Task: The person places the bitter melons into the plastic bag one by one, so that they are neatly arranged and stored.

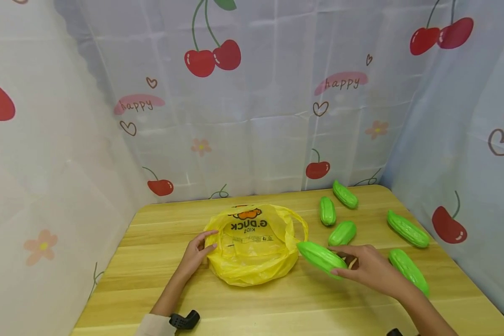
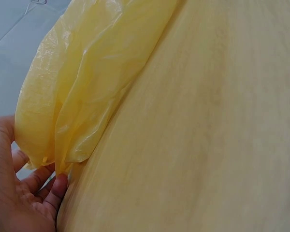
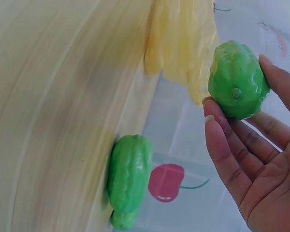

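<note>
A yellow plastic bag (image 1: 252, 275) with duck print stands on the table, its mouth spread wide toward me. My left hand (image 1: 195, 254) grips the left side of its rim, thumb and fingers on the film in the left wrist view. Just right of the bag, my right hand (image 1: 371, 270) holds a glossy green model vegetable, ridged and bumpy like a bitter melon (image 1: 319, 256). Thumb and fingertips pinch it near one end, while its tapered tip points at the bag's right edge. In the right wrist view the held bitter melon (image 3: 236, 79) shows its blunt end.
Several more green bitter melons lie on the right of the wooden table (image 1: 151, 261): one (image 1: 342, 233) behind my right hand, two toward the back, and two along the right side, one (image 1: 409, 271) beside my wrist. A cherry-print curtain (image 1: 252, 140) encloses the table's back and sides.
</note>
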Motion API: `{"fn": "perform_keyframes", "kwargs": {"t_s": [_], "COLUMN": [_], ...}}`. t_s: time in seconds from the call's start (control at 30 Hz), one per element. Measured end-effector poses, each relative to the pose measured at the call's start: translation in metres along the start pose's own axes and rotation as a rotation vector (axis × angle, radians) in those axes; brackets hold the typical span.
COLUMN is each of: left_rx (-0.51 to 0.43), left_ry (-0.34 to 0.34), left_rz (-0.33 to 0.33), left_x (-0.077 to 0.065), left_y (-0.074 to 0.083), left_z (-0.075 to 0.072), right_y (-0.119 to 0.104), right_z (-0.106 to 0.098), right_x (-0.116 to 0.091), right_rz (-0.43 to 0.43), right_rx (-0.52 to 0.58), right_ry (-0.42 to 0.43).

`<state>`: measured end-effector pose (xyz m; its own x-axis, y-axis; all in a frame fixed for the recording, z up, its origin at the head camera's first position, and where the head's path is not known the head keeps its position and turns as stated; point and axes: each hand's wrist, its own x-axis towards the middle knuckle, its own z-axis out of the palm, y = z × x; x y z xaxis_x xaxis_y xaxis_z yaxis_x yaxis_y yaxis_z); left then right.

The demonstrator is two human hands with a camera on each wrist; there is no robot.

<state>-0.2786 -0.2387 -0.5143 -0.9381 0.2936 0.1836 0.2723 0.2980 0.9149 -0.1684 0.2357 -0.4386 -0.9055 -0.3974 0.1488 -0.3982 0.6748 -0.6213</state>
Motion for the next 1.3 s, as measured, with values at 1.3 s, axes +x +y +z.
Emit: {"fn": "perform_keyframes", "kwargs": {"t_s": [1.3], "left_rx": [0.005], "left_ry": [0.0], "left_rz": [-0.006], "left_x": [0.0], "left_y": [0.0], "left_z": [-0.001], "right_y": [-0.033], "right_z": [0.02], "right_x": [0.043], "right_rz": [-0.058], "right_rx": [0.036], "right_ry": [0.092]}}
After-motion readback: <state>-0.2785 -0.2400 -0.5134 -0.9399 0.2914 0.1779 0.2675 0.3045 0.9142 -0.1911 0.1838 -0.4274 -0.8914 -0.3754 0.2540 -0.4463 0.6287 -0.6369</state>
